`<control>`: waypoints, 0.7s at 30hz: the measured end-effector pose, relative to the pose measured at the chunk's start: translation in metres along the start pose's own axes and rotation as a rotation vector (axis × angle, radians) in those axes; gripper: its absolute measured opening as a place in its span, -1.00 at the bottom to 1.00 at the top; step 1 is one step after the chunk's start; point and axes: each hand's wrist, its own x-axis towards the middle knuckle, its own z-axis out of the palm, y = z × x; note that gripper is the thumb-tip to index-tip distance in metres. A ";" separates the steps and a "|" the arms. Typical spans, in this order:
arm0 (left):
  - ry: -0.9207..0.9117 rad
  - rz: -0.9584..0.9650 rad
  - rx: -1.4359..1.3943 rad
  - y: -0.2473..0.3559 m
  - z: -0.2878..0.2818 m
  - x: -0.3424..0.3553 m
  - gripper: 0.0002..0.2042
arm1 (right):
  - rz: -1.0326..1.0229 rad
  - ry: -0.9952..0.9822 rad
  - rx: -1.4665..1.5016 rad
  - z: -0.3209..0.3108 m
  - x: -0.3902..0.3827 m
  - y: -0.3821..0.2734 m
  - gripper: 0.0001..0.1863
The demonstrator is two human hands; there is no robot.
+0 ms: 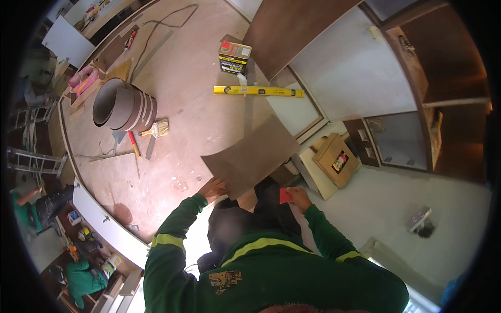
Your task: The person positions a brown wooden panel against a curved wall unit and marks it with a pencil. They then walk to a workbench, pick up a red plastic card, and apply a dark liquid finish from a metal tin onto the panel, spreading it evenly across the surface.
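The left hand (212, 189) lies flat, fingers spread, on the near left edge of a thin brown laminate sheet (250, 155) that overhangs the workbench (177, 94) toward the person. The right hand (298, 197) pinches a small red scraper (285, 195) just right of the sheet's near corner. The risk, as I judge it: the smooth, flexible sheet could slide or sag off the edge if the palm eases. Farther off lie 1 yellow spirit level (258, 91), a squarish adhesive tin (234, 57) and a coiled brown roll (124, 106).
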 end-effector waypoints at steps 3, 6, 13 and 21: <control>0.007 -0.104 0.035 -0.021 0.042 -0.027 -0.73 | 0.020 0.053 0.053 -0.014 0.035 -0.013 -0.66; -0.188 -0.278 0.085 -0.052 0.078 -0.061 -0.79 | 0.006 -0.021 0.028 -0.017 0.058 -0.026 -0.66; -0.292 -0.663 0.008 -0.137 0.063 0.037 -0.44 | -0.012 -0.185 0.042 -0.011 0.078 -0.008 -0.66; 0.717 -1.616 -0.452 -0.360 -0.178 0.455 0.56 | -0.299 -0.111 0.044 -0.015 0.094 -0.031 -0.35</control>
